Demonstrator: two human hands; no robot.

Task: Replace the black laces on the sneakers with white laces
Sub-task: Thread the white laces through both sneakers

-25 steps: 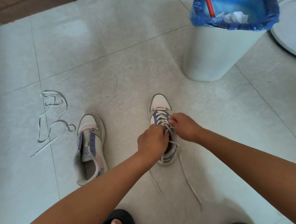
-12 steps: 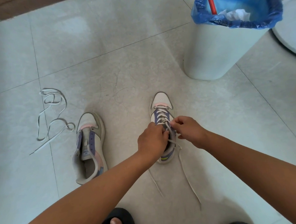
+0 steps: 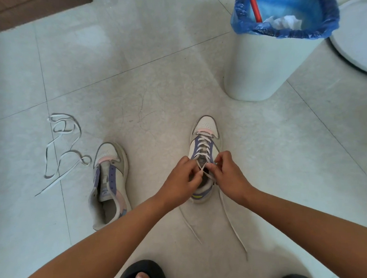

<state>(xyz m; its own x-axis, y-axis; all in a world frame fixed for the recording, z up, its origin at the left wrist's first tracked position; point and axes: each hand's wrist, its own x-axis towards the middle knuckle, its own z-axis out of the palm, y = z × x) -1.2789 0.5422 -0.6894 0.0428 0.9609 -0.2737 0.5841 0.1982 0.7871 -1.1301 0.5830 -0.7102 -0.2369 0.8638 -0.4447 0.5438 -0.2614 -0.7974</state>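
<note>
The white lace (image 3: 202,142) has been crossed above the laced sneaker (image 3: 205,156); its ends are pinched by the left hand (image 3: 181,178) and right hand (image 3: 228,174). Tying seems next; the unlaced sneaker (image 3: 109,183) waits at 9 o'clock.

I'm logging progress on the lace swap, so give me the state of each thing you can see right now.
Right sneaker: laced with white lace, ends untied.
Left sneaker: unlaced, tongue open.
Loose white lace: lying tangled on the floor.
Left hand: pinching a lace end.
Right hand: pinching the other end.
Bin: upright, lined, holding rubbish.
</note>
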